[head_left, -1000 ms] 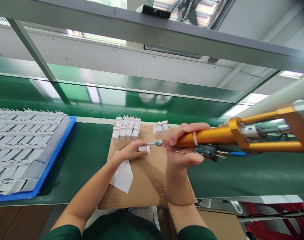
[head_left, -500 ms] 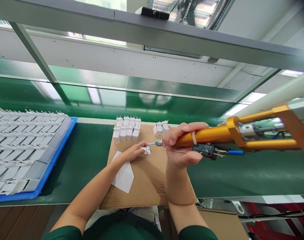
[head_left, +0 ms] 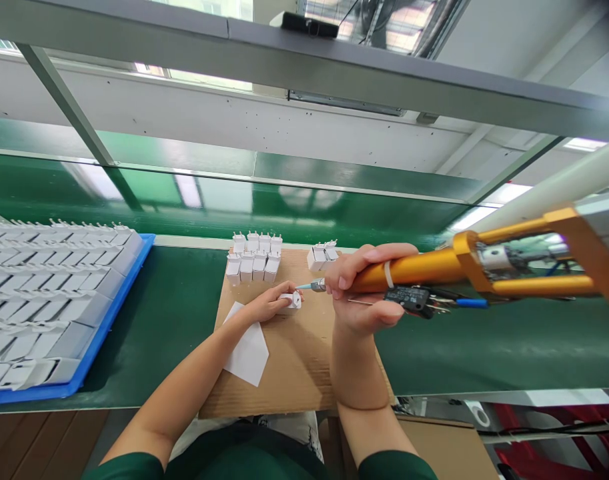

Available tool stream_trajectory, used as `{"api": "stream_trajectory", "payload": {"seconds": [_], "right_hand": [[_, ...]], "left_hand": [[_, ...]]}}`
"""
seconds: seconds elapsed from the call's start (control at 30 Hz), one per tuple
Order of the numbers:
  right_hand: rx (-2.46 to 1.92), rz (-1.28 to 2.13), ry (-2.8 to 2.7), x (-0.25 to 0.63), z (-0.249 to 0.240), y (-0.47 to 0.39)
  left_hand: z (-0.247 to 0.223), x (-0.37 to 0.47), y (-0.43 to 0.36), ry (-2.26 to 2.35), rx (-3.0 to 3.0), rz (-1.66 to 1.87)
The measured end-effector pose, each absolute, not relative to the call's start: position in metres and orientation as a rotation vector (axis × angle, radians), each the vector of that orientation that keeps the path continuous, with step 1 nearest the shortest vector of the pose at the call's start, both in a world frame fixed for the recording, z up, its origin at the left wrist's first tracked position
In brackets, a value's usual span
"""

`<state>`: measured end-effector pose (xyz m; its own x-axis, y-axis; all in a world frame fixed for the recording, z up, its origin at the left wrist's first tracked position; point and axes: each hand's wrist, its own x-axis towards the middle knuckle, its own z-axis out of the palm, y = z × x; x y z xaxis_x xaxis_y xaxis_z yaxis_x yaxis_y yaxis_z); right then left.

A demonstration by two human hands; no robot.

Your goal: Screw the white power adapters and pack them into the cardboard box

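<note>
My left hand (head_left: 270, 303) is closed on a small white box (head_left: 292, 301) that rests on a brown cardboard sheet (head_left: 294, 360). An orange tool (head_left: 414, 270) with a black switch (head_left: 409, 300) on its underside is gripped in my right hand (head_left: 361, 287). Its thin pale-blue tip meets the near box at the fingertips of my left hand; the exact contact is too small to tell. A white piece of paper (head_left: 247, 353) lies partly under my left forearm. Several small white boxes (head_left: 253, 265) stand in rows behind my left hand.
A few more white boxes (head_left: 323, 256) stand behind my right hand. At the left, a blue tray (head_left: 109, 320) holds many white boxes. The green table (head_left: 179, 313) has a metal frame (head_left: 284, 57) above it. A cardboard box (head_left: 444, 447) sits low at the right.
</note>
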<state>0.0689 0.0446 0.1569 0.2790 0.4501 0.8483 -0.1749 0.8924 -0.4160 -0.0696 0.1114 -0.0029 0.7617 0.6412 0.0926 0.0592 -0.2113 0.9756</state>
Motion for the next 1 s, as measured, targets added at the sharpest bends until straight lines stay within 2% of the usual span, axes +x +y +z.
{"api": "stream_trajectory", "payload": {"seconds": [0.13, 0.33, 0.5, 0.67, 0.87, 1.0], "right_hand": [[-0.219, 0.424, -1.223, 0.070, 0.156, 0.045], [-0.202, 0.448, -1.214, 0.071, 0.156, 0.047], [-0.217, 0.441, -1.210, 0.071, 0.155, 0.047], [-0.205, 0.454, -1.204, 0.072, 0.155, 0.048], [-0.230, 0.431, -1.187, 0.070, 0.157, 0.048], [-0.227, 0.451, -1.181, 0.069, 0.158, 0.047]], "left_hand": [[-0.004, -0.064, 0.106, 0.557, 1.731, 0.659], [-0.013, -0.051, 0.093, 0.946, 2.081, 0.893], [-0.007, -0.058, 0.093, 0.977, 2.483, 0.829], [-0.005, -0.065, 0.098, 0.882, 2.583, 0.706], [-0.012, -0.063, 0.104, 1.211, 2.692, 0.804], [-0.006, -0.058, 0.109, 1.422, 2.741, 0.730]]}}
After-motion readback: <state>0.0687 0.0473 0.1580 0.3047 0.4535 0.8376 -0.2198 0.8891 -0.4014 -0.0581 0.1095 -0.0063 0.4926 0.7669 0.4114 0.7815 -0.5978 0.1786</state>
